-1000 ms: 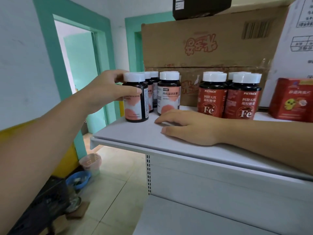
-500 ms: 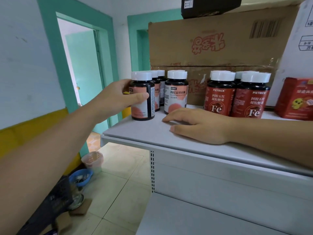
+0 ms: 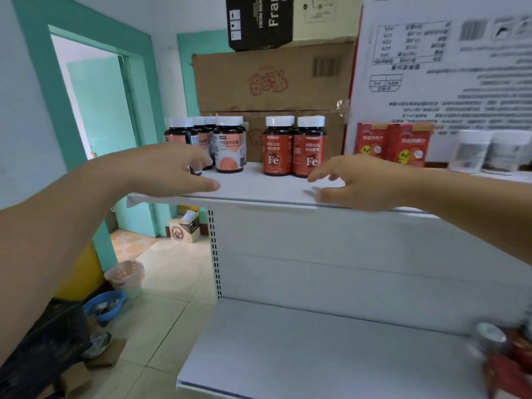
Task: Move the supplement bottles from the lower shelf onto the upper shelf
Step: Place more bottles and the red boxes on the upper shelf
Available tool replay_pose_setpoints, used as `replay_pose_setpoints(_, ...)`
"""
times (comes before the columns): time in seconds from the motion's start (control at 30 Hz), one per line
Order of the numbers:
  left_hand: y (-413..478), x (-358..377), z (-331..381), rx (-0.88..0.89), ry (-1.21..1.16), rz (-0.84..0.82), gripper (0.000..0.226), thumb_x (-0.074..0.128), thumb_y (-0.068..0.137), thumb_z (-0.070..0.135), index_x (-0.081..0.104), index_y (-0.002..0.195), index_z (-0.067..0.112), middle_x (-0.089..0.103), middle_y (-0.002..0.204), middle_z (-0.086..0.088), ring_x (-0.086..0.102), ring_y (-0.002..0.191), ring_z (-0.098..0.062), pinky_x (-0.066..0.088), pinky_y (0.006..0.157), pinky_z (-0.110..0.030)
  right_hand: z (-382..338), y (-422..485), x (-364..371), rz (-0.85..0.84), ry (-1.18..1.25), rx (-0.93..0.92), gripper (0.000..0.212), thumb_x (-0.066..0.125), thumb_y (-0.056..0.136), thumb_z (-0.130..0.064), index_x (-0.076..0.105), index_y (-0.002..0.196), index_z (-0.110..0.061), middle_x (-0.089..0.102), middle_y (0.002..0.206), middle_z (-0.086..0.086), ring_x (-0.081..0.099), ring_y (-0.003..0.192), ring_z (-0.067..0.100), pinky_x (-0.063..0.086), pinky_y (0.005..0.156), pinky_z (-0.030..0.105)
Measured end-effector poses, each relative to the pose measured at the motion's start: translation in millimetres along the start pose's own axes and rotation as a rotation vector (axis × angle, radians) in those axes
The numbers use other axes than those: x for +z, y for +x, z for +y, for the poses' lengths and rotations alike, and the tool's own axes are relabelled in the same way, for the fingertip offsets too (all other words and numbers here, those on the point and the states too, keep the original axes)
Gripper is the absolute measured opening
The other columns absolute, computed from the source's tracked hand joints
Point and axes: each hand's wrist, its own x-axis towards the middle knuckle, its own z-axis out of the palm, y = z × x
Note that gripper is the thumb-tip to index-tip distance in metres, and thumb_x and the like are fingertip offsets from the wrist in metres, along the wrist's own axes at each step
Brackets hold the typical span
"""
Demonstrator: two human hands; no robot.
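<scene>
Hands empty: left hand (image 3: 169,168) hovers spread before the pink-label bottles (image 3: 229,148) on the upper shelf (image 3: 259,188); right hand (image 3: 357,182), grip loosely spread, at that shelf's edge near two red Fe bottles (image 3: 293,148). Blurred bottles (image 3: 501,349) remain on the lower shelf (image 3: 316,355).

Both hands empty, spread over upper shelf (image 3: 259,188) by bottles (image 3: 229,148)

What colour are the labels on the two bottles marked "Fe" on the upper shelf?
Red, with white lettering, on the two dark white-capped "Fe" bottles; clearest in the head view.
</scene>
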Motion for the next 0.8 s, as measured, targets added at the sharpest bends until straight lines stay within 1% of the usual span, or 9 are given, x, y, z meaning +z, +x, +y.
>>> replay_pose_setpoints(0.1, -16, 4, 53, 0.1, -0.094, 0.023, 0.062, 0.058, 0.085, 0.058, 0.047, 0.139, 0.028, 0.056, 0.134, 0.005, 0.056, 0.116, -0.015, 0.045, 0.101, -0.035, 23, -70, -9, 0.031, 0.064, 0.112, 0.039, 0.051, 0.095, -0.044, 0.053, 0.132, -0.032, 0.053, 0.136, -0.011, 0.051, 0.121, 0.01, 0.041, 0.093, 0.027)
replay_pose_setpoints(0.2, -31, 17, 112, 0.18, -0.125, 0.031, 0.058, 0.061, 0.085, 0.055, 0.05, 0.134, 0.028, 0.058, 0.13, 0.006, 0.057, 0.113, -0.014, 0.047, 0.099, -0.037, 45, -144, -18, 0.059, 0.064, 0.213, 0.037, 0.053, 0.096, -0.037, 0.054, 0.132, -0.031, 0.054, 0.128, -0.013, 0.051, 0.116, 0.008, 0.034, 0.088, 0.022)
replay_pose_setpoints(0.3, -47, 39, 168, 0.269, -0.125, 0.017, 0.053, 0.063, 0.085, 0.053, 0.053, 0.131, 0.028, 0.06, 0.126, 0.005, 0.059, 0.108, -0.014, 0.048, 0.095, -0.035, 69, -215, -22, 0.028, 0.025, 0.32, 0.037, 0.053, 0.096, -0.037, 0.053, 0.133, -0.031, 0.053, 0.135, -0.008, 0.05, 0.123, 0.013, 0.037, 0.092, 0.025)
replay_pose_setpoints(0.37, -58, 59, 203, 0.33, -0.091, -0.011, 0.053, 0.062, 0.086, 0.053, 0.052, 0.132, 0.028, 0.06, 0.127, 0.005, 0.059, 0.11, -0.014, 0.047, 0.095, -0.035, 85, -261, -20, -0.007, 0.014, 0.39, 0.039, 0.053, 0.096, -0.038, 0.051, 0.134, -0.032, 0.052, 0.139, -0.007, 0.05, 0.124, 0.016, 0.039, 0.096, 0.029)
replay_pose_setpoints(0.47, -69, 94, 246, 0.414, -0.029, -0.059, 0.055, 0.06, 0.088, 0.052, 0.05, 0.136, 0.027, 0.057, 0.132, 0.005, 0.056, 0.118, -0.016, 0.045, 0.099, -0.036, 107, -321, -6, -0.059, 0.02, 0.508, 0.041, 0.052, 0.095, -0.038, 0.049, 0.136, -0.032, 0.05, 0.14, -0.007, 0.051, 0.122, 0.019, 0.041, 0.101, 0.035)
replay_pose_setpoints(0.57, -71, 133, 283, 0.475, -0.031, -0.146, 0.053, 0.059, 0.089, 0.051, 0.05, 0.135, 0.026, 0.058, 0.133, 0.004, 0.056, 0.118, -0.017, 0.045, 0.099, -0.034, 130, -368, 16, -0.105, 0.025, 0.618, 0.043, 0.053, 0.093, -0.039, 0.049, 0.136, -0.032, 0.05, 0.143, -0.003, 0.053, 0.121, 0.02, 0.043, 0.103, 0.041)
replay_pose_setpoints(0.67, -63, 170, 316, 0.497, -0.027, -0.223, 0.053, 0.06, 0.09, 0.049, 0.05, 0.135, 0.025, 0.058, 0.133, 0.002, 0.056, 0.118, -0.017, 0.045, 0.097, -0.032, 156, -401, 42, -0.173, 0.038, 0.707, 0.044, 0.052, 0.094, -0.04, 0.049, 0.137, -0.029, 0.051, 0.142, 0.0, 0.054, 0.118, 0.022, 0.043, 0.102, 0.041)
replay_pose_setpoints(0.8, -38, 222, 354, 0.528, -0.043, -0.317, 0.052, 0.06, 0.09, 0.048, 0.051, 0.134, 0.023, 0.058, 0.132, 0.001, 0.056, 0.116, -0.018, 0.044, 0.095, -0.03, 195, -424, 80, -0.194, 0.103, 0.786, 0.048, 0.052, 0.094, -0.038, 0.049, 0.139, -0.024, 0.053, 0.141, 0.002, 0.051, 0.125, 0.024, 0.04, 0.105, 0.039)
